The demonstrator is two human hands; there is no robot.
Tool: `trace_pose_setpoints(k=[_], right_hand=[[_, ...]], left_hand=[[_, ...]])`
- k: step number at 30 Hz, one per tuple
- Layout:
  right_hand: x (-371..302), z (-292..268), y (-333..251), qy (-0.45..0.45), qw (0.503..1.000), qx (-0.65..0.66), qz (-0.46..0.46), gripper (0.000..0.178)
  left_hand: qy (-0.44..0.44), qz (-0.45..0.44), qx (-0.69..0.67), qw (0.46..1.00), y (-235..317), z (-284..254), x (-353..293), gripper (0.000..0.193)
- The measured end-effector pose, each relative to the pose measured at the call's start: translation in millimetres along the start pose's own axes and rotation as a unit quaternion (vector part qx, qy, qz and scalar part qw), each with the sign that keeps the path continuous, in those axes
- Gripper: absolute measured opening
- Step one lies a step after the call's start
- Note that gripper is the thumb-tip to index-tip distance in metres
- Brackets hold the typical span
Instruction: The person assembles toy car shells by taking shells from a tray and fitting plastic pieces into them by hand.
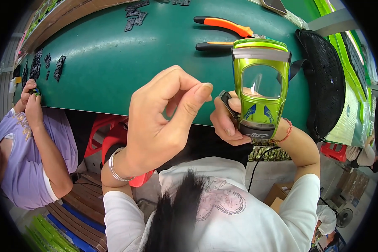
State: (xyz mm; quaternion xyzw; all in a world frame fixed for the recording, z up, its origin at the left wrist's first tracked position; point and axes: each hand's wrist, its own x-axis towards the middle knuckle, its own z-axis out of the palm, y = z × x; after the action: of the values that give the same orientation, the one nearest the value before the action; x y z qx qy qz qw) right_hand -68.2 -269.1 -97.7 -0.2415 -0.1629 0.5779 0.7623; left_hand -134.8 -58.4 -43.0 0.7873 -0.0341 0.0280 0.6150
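Observation:
My right hand holds up a shiny lime-green toy car body shell with a clear window, blue marks and a dark lower end. A grey strip crosses the shell near its top. Between the fingers of that hand, beside the shell, shows a small black piece. To the left, apart from the shell, my left hand is raised with thumb and forefinger pinched together; whatever is in the pinch, if anything, is too small to make out. Both hands are above the front edge of the green table.
Orange-and-black pliers lie behind the shell, their jaws partly hidden. A black mesh case lies on the right, a phone at the back. Black plastic parts lie at the back and left. A co-worker sits left, near red stools.

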Motion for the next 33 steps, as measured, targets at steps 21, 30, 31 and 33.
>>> trace_pose_setpoints(k=[21, 30, 31, 33], right_hand=[[2, 13, -14, 0.125, 0.978, -0.163, 0.04, 0.054], [-5, 6, -14, 0.049, 0.923, -0.379, -0.048, 0.031], [-4, 8, -15, 0.061, 0.914, -0.4, -0.04, 0.028], [-3, 7, -22, 0.072, 0.902, -0.424, -0.034, 0.024]], left_hand=[[-0.037, 0.006, -0.109, 0.993, 0, 8, 2, 0.021], [-0.044, 0.196, 0.086, 0.976, -19, 4, 1, 0.035], [-0.05, 0.191, 0.102, 0.975, -18, 2, 2, 0.029], [-0.054, 0.174, 0.087, 0.979, -17, -2, 8, 0.022]])
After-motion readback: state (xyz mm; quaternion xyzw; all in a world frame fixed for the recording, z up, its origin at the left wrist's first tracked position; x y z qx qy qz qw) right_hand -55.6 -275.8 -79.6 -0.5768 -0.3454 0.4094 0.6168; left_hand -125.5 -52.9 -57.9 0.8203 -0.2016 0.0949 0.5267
